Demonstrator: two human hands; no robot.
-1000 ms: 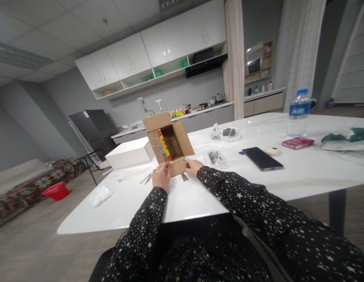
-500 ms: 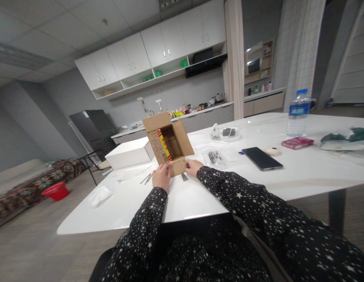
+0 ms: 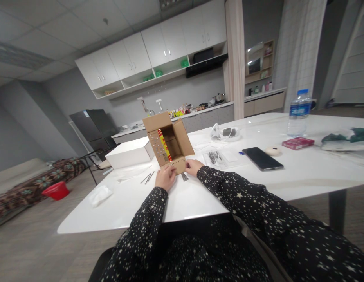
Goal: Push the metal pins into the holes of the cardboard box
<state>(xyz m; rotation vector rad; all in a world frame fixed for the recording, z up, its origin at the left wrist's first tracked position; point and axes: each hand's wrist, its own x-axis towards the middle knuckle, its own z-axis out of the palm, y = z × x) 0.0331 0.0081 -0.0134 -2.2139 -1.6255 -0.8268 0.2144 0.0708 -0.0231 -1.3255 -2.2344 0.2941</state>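
While both sleeves reach forward across the white table [image 3: 199, 196], the hands meet at the near flap of a small cardboard box [image 3: 170, 143]. Box stands open, flaps up, near the table's middle, at about 12 o'clock from the person; a red-and-yellow strip shows inside. Left hand [image 3: 165, 178] rests at the flap's 7 o'clock corner, fingers curled loosely against the cardboard; whether it pinches anything, I cannot tell. Right hand [image 3: 193, 167] sits at the flap's 4 o'clock corner, fingertips bent onto its edge, grip unclear. Thin metal pins [image 3: 147, 178] lie loose on the table at 9 o'clock of the left hand; more [image 3: 184, 177] lie between the hands. White box [image 3: 129, 153] just beside the cardboard one at its 9 o'clock. Clear bag of pins [image 3: 215, 158] at 2 o'clock of the right hand. Dark phone [image 3: 262, 158] and water bottle [image 3: 298, 112] farther out at 3 o'clock.
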